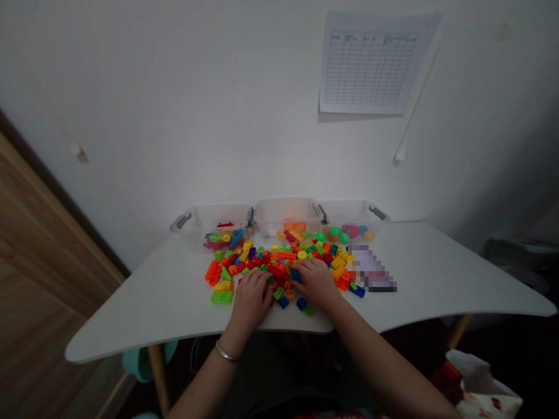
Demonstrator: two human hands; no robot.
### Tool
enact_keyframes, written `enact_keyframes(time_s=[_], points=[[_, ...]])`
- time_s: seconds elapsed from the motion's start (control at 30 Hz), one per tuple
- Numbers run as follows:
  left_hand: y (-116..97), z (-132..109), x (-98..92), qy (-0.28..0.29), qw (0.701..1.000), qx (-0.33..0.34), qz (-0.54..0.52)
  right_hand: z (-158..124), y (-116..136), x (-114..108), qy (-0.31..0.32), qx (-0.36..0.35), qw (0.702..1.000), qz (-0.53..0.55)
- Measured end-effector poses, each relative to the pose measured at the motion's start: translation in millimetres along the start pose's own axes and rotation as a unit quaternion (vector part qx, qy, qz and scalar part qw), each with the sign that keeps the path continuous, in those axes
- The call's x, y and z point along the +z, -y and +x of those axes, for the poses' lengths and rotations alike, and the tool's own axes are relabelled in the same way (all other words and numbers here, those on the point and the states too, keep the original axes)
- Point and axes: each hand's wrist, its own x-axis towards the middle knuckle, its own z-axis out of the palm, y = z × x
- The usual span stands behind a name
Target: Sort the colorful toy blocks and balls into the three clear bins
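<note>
A heap of small coloured plastic bricks lies spread across the middle of a white table. My left hand, with a silver bangle on its wrist, rests palm down at the heap's near edge, fingers bent onto red and green bricks. My right hand lies beside it, fingers curled over a blue brick. What either hand grips is hidden under the fingers. Loose blue bricks sit between the two hands.
Three clear plastic bins stand along the wall: the left bin holds mixed bricks, the middle bin orange pieces, the right bin round pieces. A pixelated flat object lies to the right. A printed sheet hangs above.
</note>
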Motion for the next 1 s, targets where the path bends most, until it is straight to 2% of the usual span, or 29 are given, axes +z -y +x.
enact_keyframes(time_s=[0.17, 0.33, 0.6, 0.7, 0.83, 0.93, 1.0], points=[[0.0, -0.6, 0.7, -0.001, 1.000, 0.005, 0.003, -4.8, 4.6, 4.2, -0.015, 0.027, 0.999, -0.019], [0.6, -1.1, 1.5, -0.007, 1.000, 0.006, 0.004, -9.9, 4.4, 9.1, -0.061, 0.058, 0.995, -0.052], [-0.6, -0.5, 0.5, -0.007, 1.000, 0.002, -0.006, -11.8, 3.2, 14.4, -0.064, 0.052, 0.996, -0.030], [-0.7, -0.3, 0.3, -0.007, 1.000, -0.001, -0.009, -10.3, 1.1, 14.2, -0.078, 0.084, 0.993, -0.010], [-0.5, -0.2, -0.3, -0.004, 1.000, -0.001, -0.009, 2.6, -9.1, 0.4, -0.132, 0.163, 0.976, 0.057], [-0.7, 0.0, -1.0, -0.004, 1.000, 0.002, -0.006, 23.3, -23.2, -20.6, -0.178, 0.189, 0.959, 0.114], [-1.0, 0.0, -1.0, -0.005, 1.000, 0.002, -0.006, 41.9, -34.5, -35.4, -0.180, 0.190, 0.955, 0.138]])
